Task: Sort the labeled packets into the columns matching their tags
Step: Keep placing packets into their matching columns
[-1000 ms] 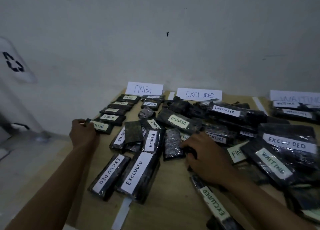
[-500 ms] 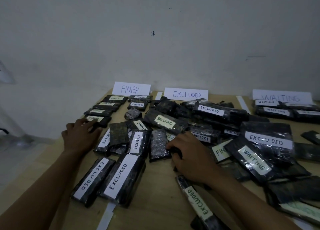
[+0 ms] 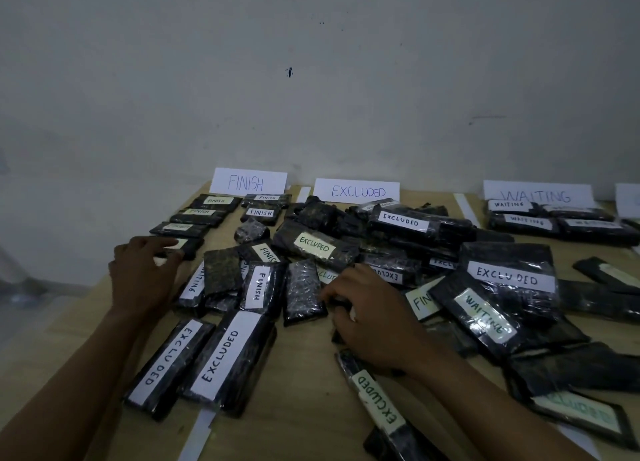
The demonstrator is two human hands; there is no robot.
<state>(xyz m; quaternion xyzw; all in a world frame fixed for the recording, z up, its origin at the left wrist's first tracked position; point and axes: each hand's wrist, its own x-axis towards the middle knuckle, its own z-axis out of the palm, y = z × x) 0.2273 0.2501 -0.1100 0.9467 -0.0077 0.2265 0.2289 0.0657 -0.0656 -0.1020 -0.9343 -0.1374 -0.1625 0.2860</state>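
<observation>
Three paper signs stand at the back of the table: FINISH (image 3: 247, 183), EXCLUDED (image 3: 356, 192) and WAITING (image 3: 535, 195). Several black wrapped packets with white or pale green tags lie below them, many in a mixed heap in the middle. My left hand (image 3: 142, 273) rests with fairly straight fingers on the nearest FINISH packet (image 3: 188, 247) of the left row. My right hand (image 3: 367, 318) is curled over a small dark packet (image 3: 341, 303) at the near edge of the heap and pinches it; its tag is hidden.
Two long EXCLUDED packets (image 3: 221, 360) lie near the front left, and another EXCLUDED packet (image 3: 377, 401) lies under my right forearm. White tape strips (image 3: 199, 433) divide the wooden table (image 3: 304, 374) into columns. The wall stands right behind the signs.
My left hand went from gripping the FINISH packet's end to lying flat on it. My right hand stayed at the same spot in the heap. The view shifted slightly.
</observation>
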